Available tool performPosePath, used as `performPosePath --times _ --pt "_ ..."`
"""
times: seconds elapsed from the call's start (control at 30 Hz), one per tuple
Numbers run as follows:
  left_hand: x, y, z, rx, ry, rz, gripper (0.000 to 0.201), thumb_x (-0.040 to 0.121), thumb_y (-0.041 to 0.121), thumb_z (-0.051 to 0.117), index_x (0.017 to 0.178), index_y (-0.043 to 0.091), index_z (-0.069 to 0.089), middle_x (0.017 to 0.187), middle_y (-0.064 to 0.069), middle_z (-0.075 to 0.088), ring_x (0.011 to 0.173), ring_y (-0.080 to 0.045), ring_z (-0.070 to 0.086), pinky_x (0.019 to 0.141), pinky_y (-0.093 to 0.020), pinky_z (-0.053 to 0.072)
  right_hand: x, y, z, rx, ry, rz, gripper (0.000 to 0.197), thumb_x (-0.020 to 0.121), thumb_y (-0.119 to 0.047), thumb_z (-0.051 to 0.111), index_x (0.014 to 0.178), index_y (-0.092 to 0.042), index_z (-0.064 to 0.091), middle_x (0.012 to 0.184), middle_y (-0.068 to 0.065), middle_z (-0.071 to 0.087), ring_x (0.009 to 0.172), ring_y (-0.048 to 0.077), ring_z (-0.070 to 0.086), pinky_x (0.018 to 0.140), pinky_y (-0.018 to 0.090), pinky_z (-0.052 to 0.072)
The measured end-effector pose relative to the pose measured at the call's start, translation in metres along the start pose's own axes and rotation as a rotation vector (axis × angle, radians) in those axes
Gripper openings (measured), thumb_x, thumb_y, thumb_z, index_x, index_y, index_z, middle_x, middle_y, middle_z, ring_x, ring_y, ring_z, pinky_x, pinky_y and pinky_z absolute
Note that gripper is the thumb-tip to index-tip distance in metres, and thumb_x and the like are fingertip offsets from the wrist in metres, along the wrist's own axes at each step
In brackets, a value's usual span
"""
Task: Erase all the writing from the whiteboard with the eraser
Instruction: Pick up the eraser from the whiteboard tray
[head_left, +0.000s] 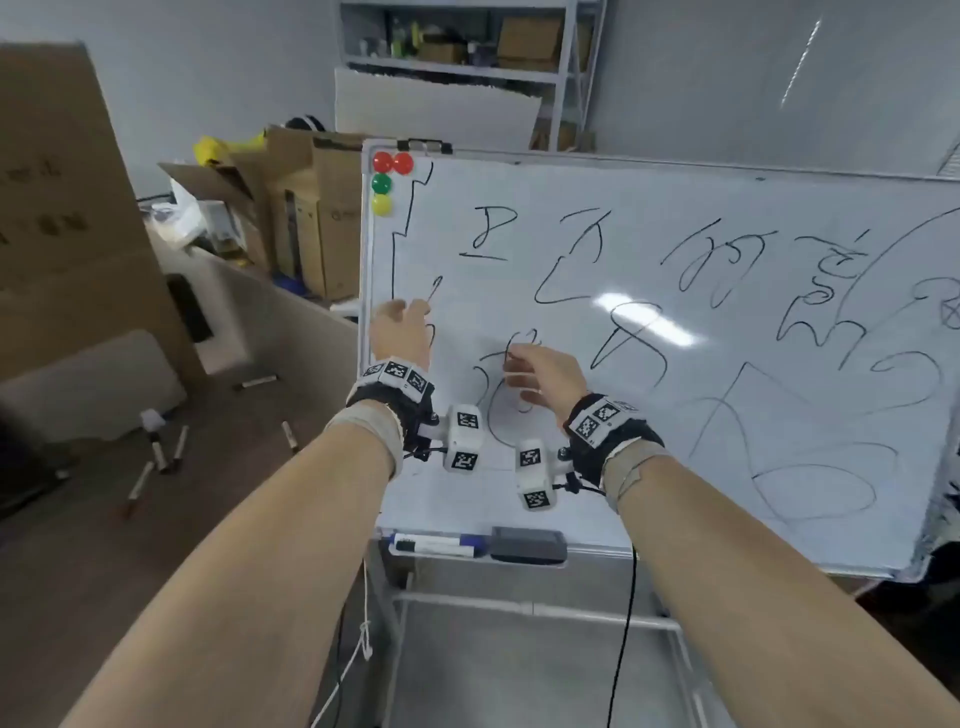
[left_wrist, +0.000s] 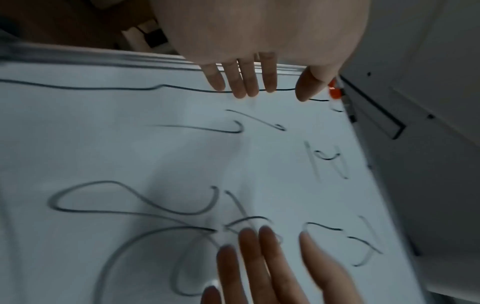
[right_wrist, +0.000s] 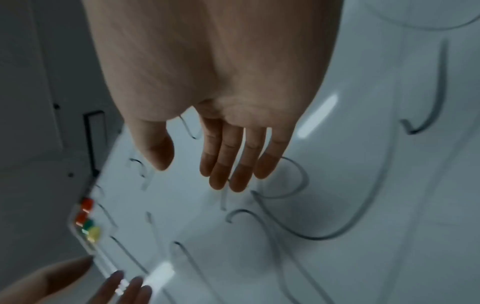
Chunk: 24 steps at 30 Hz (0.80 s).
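A whiteboard (head_left: 675, 208) on a stand is covered with black marker scribbles. The dark grey eraser (head_left: 527, 544) lies on the tray under the board, below both hands. My left hand (head_left: 402, 325) is raised near the board's left edge, its fingers (left_wrist: 241, 82) straight and empty. My right hand (head_left: 524, 374) hovers in front of the lower-left writing, its fingers (right_wrist: 228, 164) straight and together, holding nothing. Both hands are close to the board's surface (left_wrist: 130, 154); I cannot tell whether they touch it.
A blue-capped marker (head_left: 436, 544) lies on the tray left of the eraser. Red, green and yellow magnets (head_left: 387, 179) sit in the board's top-left corner. Cardboard boxes (head_left: 291, 208) stand to the left; several markers (head_left: 161, 457) lie on the floor. A shelf (head_left: 467, 52) stands behind.
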<state>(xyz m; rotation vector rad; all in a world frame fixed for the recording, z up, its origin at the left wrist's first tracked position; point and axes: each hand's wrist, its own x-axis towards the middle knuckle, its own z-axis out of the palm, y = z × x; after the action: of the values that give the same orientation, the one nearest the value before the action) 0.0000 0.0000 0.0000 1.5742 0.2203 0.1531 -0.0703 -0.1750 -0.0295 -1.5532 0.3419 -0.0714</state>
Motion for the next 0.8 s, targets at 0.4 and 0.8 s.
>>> performPosePath --times 0.4,0.8 --pt "0.013 -0.107 -0.026 0.393 0.335 0.016 0.072 0.080 0.037 0.068 0.142 0.010 0.044 0.139 -0.011 0.048 0.128 -0.032 0.047 0.109 -0.045 0.035 -0.020 0.157 0.000 -1.162 -0.221 0.264 0.044 0.077 -0.043 0.076 0.119 -0.031 0.068 0.122 -0.012 0.066 0.111 0.016 0.062 0.093 0.024 0.044" --pt "0.041 -0.134 -0.039 0.228 0.114 -0.253 0.069 0.101 0.060 0.024 0.142 0.008 0.045 0.143 -0.017 0.052 0.129 -0.036 0.049 0.110 -0.045 0.035 -0.029 0.173 0.014 -1.619 -0.278 0.171 0.029 0.078 -0.034 0.074 0.105 -0.026 0.069 0.109 0.002 0.065 0.108 0.028 0.060 0.083 0.031 0.040"
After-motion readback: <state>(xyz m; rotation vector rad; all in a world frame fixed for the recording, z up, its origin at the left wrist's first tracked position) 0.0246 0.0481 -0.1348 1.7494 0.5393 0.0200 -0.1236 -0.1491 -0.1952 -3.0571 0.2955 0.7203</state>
